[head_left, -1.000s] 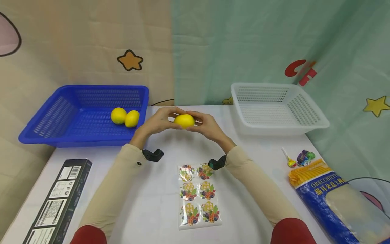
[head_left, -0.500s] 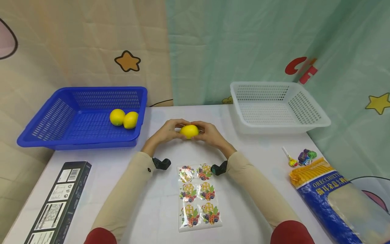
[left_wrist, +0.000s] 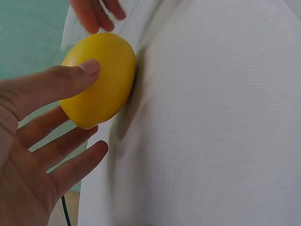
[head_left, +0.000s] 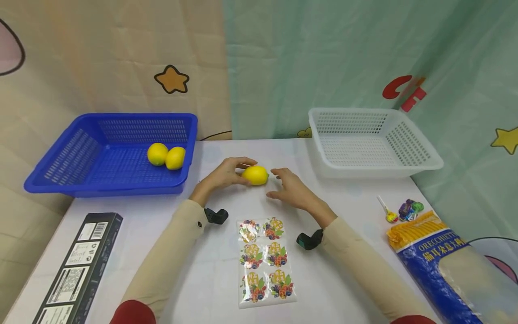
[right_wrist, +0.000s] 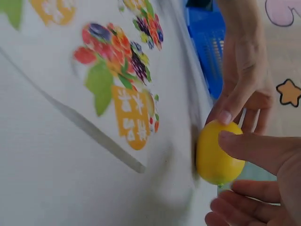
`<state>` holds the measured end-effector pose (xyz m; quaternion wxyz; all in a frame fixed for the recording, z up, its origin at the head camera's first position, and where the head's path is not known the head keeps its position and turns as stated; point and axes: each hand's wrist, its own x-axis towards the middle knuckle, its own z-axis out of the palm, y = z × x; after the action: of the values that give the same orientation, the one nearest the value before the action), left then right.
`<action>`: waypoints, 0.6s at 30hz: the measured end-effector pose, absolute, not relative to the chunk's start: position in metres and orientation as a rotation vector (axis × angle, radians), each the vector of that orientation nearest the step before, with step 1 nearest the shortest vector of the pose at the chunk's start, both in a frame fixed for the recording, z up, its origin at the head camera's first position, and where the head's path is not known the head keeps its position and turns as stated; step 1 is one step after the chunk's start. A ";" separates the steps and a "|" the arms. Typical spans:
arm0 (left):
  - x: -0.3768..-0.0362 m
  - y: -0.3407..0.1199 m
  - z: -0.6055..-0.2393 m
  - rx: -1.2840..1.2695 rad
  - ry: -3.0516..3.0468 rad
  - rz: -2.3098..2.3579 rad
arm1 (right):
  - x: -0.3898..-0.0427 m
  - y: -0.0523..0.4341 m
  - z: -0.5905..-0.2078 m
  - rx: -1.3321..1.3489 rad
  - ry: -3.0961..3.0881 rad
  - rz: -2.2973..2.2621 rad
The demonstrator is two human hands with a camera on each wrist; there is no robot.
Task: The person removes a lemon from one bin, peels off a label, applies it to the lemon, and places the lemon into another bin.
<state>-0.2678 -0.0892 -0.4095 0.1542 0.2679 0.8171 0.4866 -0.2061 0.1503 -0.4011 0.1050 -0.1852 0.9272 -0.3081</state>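
A yellow lemon [head_left: 256, 175] lies on its side on the white table, its small green tip toward the right. My left hand [head_left: 225, 174] pinches its left end between thumb and fingers; in the left wrist view the thumb [left_wrist: 87, 70] lies over the lemon and other fingers spread below. Just to the right, my right hand [head_left: 292, 190] is apart from the lemon, fingers loosely bent and holding nothing. Closer to me lies a sheet of fruit stickers [head_left: 264, 264]. Two more lemons, one [head_left: 157, 154] beside another [head_left: 176, 158], rest in the blue basket [head_left: 121, 188].
A white basket [head_left: 376, 172] stands at the back right. Along the right side are a lollipop [head_left: 390, 214], wrapped candies [head_left: 410, 209] and a bag of orecchiette [head_left: 449, 265]. A long dark box [head_left: 77, 265] lies at the left. A patterned curtain [head_left: 267, 67] hangs behind.
Both hands brought the lemon slightly toward me and to the right, down to the table. My right hand then let go and drew back to the right; my left hand stays on the lemon.
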 end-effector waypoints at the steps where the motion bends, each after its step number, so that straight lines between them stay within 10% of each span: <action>1: -0.268 -0.089 -0.410 0.766 2.342 1.390 | -0.197 0.153 -0.400 -0.575 2.728 -0.862; 9: -0.265 -0.091 -0.405 0.749 2.364 1.339 | -0.143 0.162 -0.413 -0.687 2.717 -0.544; 18: -0.243 -0.103 -0.383 0.925 2.541 1.201 | -0.143 0.172 -0.419 -0.392 2.440 -1.226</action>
<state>-0.2435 -0.1032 -0.3828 0.0911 0.3112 0.8552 0.4043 -0.1435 0.1719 -0.4189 0.1904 -0.1396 0.8682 -0.4364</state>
